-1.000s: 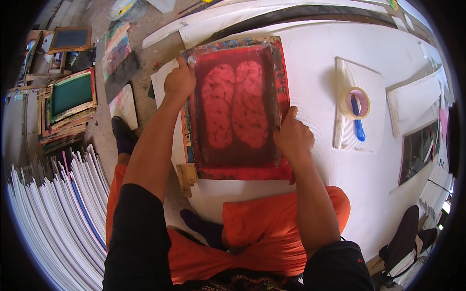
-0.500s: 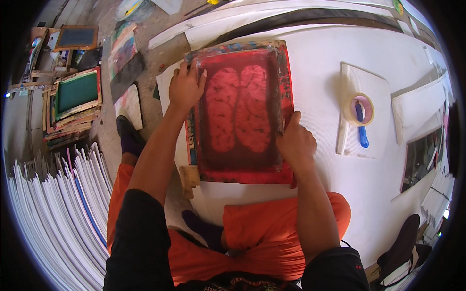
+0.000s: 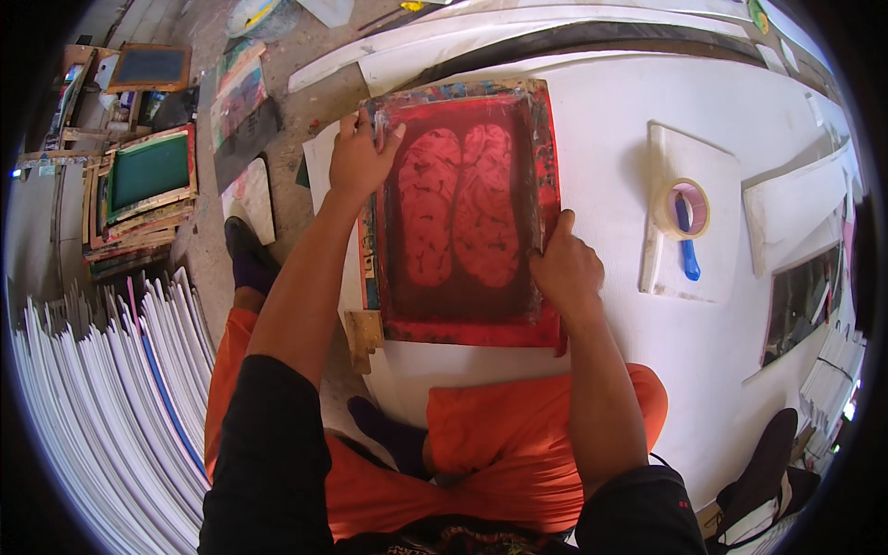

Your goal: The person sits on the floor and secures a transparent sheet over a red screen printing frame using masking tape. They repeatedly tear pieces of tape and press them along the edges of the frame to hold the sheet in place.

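Observation:
A screen printing frame (image 3: 462, 329) with red-smeared, paint-stained edges lies in front of me on a white sheet. Two pinkish-red sole shapes (image 3: 486, 203) show side by side through its dark red mesh. At the upper left corner my left hand (image 3: 363, 162) grips the frame, thumb laid over the top and fingers along the outer side. My right hand (image 3: 572, 270) is closed round the right side, lower down; its fingertips are partly hidden. A small wooden piece (image 3: 363, 335) sticks out by the frame's lower left corner.
To the right, a roll of tape (image 3: 680, 209) and a blue-handled tool (image 3: 690, 259) rest on a whitish flat board (image 3: 661, 277). White sheets (image 3: 102, 388) are packed at lower left. Stacked frames (image 3: 153, 176) stand at far left. My crossed legs (image 3: 499, 416) are close below.
My left thumb reaches a little further out over the frame's corner. The sole shapes look sharper, with darker creases. My right hand keeps its place on the right side.

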The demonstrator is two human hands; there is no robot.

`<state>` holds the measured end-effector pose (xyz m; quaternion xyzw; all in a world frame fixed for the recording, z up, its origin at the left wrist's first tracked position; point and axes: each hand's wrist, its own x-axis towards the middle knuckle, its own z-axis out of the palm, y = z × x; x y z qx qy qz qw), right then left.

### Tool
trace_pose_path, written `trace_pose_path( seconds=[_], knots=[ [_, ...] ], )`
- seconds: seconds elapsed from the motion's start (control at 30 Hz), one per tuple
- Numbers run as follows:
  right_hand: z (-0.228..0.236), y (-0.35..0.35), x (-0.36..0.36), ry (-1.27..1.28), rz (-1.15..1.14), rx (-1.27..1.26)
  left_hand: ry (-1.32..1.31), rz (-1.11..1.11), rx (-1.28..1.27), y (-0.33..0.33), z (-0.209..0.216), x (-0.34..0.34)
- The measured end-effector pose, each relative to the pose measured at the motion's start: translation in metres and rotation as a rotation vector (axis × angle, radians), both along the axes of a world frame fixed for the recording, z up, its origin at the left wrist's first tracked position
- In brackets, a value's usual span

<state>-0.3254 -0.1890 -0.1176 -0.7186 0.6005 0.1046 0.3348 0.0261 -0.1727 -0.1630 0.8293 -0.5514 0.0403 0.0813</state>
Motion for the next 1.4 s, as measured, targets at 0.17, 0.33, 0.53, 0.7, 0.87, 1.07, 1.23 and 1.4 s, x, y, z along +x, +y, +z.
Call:
trace_pose_path(
  seconds=[0.17,0.33,0.53,0.7,0.87,1.07,1.23,1.4],
  knots=[
    [0.002,0.0,0.0,0.008,-0.009,0.003,-0.023,-0.133,-0.005,0.014,0.004,-0.003],
    [0.002,0.001,-0.001,-0.002,0.005,-0.019,-0.016,-0.031,0.202,-0.008,0.016,-0.009],
    [-0.001,0.0,0.001,0.027,0.028,-0.01,0.099,0.192,0.025,-0.029,-0.003,0.026],
    [-0.004,0.001,0.0,0.014,0.037,-0.011,0.267,0.201,0.051,-0.042,-0.021,0.042],
    [0.001,-0.001,0.002,0.043,0.045,-0.003,0.279,0.206,0.052,-0.047,-0.018,0.048],
    [-0.002,-0.001,0.002,0.024,0.038,-0.013,0.412,0.155,-0.127,-0.046,-0.018,0.055],
    [-0.001,-0.002,0.001,0.03,0.036,-0.021,0.313,0.154,-0.038,-0.05,-0.013,0.046],
    [-0.006,-0.002,0.002,-0.01,0.028,0.006,0.314,0.184,-0.179,-0.034,-0.013,0.048]
  ],
)
